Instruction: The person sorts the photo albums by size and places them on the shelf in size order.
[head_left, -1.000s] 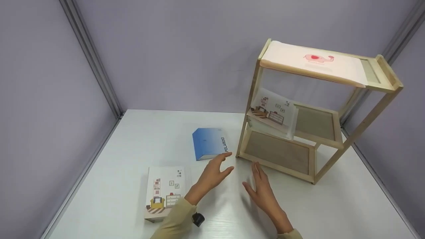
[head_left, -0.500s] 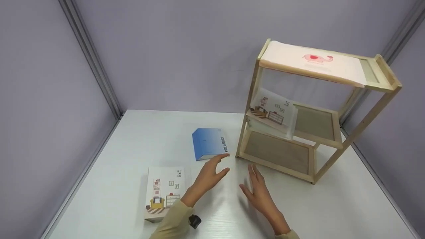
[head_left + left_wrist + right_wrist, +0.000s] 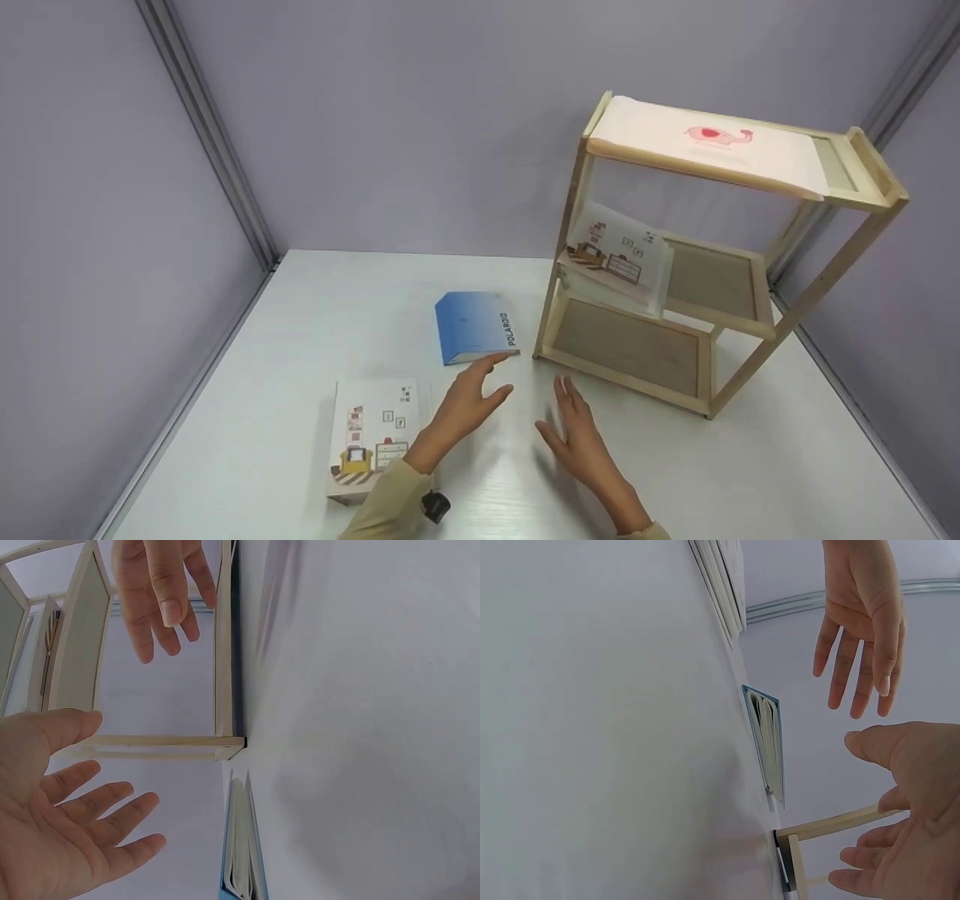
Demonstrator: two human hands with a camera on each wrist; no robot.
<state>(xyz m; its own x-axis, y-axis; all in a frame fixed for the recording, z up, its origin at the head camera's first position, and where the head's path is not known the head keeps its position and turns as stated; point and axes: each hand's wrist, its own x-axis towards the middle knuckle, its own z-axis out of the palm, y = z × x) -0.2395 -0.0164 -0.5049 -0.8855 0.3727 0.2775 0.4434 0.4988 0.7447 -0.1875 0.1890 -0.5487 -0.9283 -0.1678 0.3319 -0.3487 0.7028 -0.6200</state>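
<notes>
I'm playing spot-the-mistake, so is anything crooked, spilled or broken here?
Maybe one thing: the elephant sheet covers the top of the wooden shelf unevenly, leaving the end on the picture's right bare. I see nothing spilled or broken.

We see a pale khaki left sleeve (image 3: 386, 502), its cloth softly creased toward the cuff (image 3: 411, 480); of the matching right sleeve (image 3: 649, 532) we catch only a strip at the lower edge of the head view. Beside the left cuff we make out a small, blocky black device (image 3: 435, 507). The bare fingers (image 3: 127, 819) look slender, with short nails
</notes>
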